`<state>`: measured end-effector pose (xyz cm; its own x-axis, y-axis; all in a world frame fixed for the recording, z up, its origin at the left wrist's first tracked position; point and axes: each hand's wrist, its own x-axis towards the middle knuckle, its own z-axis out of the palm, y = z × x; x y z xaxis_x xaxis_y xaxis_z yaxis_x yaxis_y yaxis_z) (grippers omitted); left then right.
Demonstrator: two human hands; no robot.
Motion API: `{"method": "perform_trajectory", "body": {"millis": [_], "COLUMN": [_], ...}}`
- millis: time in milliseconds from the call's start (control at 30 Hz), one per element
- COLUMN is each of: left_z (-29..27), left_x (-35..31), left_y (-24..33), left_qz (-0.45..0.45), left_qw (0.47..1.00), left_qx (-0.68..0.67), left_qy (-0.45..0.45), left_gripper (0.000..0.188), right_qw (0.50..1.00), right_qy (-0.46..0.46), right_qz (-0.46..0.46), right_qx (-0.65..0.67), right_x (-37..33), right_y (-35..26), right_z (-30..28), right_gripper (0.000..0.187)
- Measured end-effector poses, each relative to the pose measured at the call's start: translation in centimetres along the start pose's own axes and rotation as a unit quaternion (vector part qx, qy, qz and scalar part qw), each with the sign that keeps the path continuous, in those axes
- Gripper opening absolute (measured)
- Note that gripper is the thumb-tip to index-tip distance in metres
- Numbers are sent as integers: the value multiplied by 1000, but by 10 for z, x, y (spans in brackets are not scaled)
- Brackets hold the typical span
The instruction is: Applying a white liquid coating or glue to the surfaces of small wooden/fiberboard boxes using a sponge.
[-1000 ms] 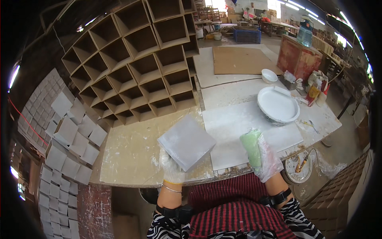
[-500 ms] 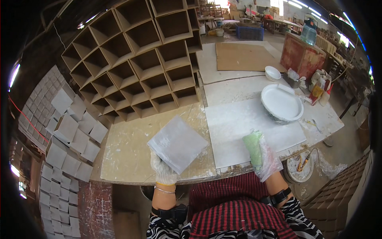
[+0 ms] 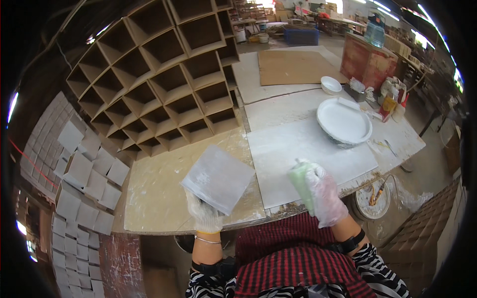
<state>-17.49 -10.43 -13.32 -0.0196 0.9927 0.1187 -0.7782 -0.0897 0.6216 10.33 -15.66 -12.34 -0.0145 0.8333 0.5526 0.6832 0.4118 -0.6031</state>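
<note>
Now the right hand [image 3: 325,196], in its clear bag, has its fingers curled closed around the green wad [image 3: 299,181], and whitish fingers show on top of it where, half a second ago, plastic covered more of them. The wad sticks out to the left of those fingers, leans further left than before and is a little blurred, over the near part of the white sheet [image 3: 278,159].

The left hand [image 3: 204,213], gloved, holds the box [image 3: 218,179] above and slightly right of its fingers; most of them are hidden behind it, so I cannot tell how each is set. A second ago the box's right corner overlapped the white sheet in view; now it stops just short, over the tan board [image 3: 154,188].

Beyond the right fingers, slightly to their right, stands the basin [image 3: 343,144], with the small bowl [image 3: 331,85] farther off and the cardboard [image 3: 295,68] beyond. The rack [image 3: 171,93] rises past the left fingers, and well to their left are the stacked boxes [image 3: 82,198]. All these keep their places on or beside the bench; the whole view has merely slid a little left.
</note>
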Motion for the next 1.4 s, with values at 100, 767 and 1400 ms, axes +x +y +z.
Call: {"method": "perform_trajectory", "body": {"millis": [100,767,1400], "left_z": [7,40,18], "left_x": [1,-22,-19], "left_y": [-16,-31,-38], "left_qz": [22,21,1], "left_qw": [999,997,997], "left_qx": [-3,16,-73], "left_qy": [41,78,29], "left_gripper": [58,58,64], "right_qw": [975,989,991], "right_qy": [-1,-55,-56], "right_qz": [-173,-135,-119], "right_qx": [-137,-27,-26], "right_x": [19,24,24], "right_y": [-30,-55,-70], "right_z": [-7,-1,-13], "right_gripper": [36,38,38]}}
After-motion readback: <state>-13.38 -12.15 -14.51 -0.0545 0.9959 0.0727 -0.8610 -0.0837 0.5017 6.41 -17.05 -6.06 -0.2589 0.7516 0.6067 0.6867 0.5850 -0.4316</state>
